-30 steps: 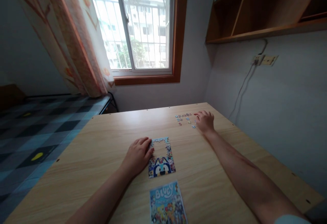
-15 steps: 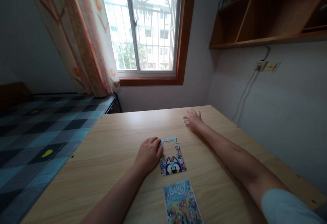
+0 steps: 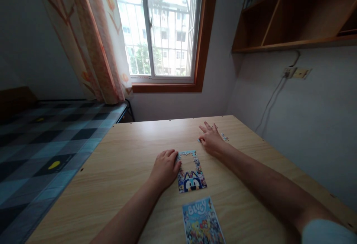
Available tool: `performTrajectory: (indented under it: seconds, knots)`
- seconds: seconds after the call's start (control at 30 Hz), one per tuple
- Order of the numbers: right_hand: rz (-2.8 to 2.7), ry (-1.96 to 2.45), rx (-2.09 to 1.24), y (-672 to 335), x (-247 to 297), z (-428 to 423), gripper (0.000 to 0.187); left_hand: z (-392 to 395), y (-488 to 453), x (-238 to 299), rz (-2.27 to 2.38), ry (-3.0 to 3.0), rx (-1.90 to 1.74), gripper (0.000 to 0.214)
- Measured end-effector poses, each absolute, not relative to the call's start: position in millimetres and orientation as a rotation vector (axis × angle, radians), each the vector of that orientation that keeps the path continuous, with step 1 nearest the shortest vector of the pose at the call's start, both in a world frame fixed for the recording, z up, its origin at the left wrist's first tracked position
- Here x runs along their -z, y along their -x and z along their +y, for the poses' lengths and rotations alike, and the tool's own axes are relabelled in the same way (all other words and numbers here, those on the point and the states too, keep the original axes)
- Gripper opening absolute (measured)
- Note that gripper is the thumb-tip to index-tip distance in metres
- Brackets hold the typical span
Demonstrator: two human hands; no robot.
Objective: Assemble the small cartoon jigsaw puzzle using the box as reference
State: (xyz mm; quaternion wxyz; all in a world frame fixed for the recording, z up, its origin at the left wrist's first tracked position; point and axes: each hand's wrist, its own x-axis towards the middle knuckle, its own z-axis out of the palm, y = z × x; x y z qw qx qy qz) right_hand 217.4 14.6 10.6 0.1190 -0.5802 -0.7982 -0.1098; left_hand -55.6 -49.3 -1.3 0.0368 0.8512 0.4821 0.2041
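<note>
A partly assembled jigsaw puzzle (image 3: pixel 193 184) lies flat on the table, with a blue cartoon dog's face at its near end and a gap in its upper middle where wood shows. My left hand (image 3: pixel 166 166) rests at its left edge, fingers extended and touching the border. Farther off to the right, my right hand (image 3: pixel 211 139) is spread low over the tabletop. Its thumb tip touches a small bluish puzzle piece (image 3: pixel 199 140). Several loose pieces (image 3: pixel 224 137) lie just right of that hand, and others are partly hidden behind its fingers.
A printed Bluey picture sheet (image 3: pixel 203 221) lies on the wooden table (image 3: pixel 125 162) nearest me. To the left stands a bed with a checked cover (image 3: pixel 55 140). Beyond the table are a window (image 3: pixel 167 32) and curtain (image 3: pixel 92 43); a wall shelf (image 3: pixel 295 13) hangs at right.
My right hand has shifted slightly nearer to me, uncovering loose pieces on its right, with a piece now at its thumb. The left hand stays at the puzzle's edge. The view has moved slightly.
</note>
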Motion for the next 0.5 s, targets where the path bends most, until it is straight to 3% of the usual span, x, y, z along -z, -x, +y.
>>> performTrajectory:
  seconds: [0.23,0.5]
  knots:
    - [-2.489,1.592,0.244,-214.5,-20.4,-68.0,0.021,-51.2,55.4,-1.4,1.486,-2.621,-0.585,0.037]
    - [-2.367,1.63,-0.121,-220.9,-21.3,-62.6,0.017,-51.6,54.8,-3.3,1.532,-2.594,-0.496,0.042]
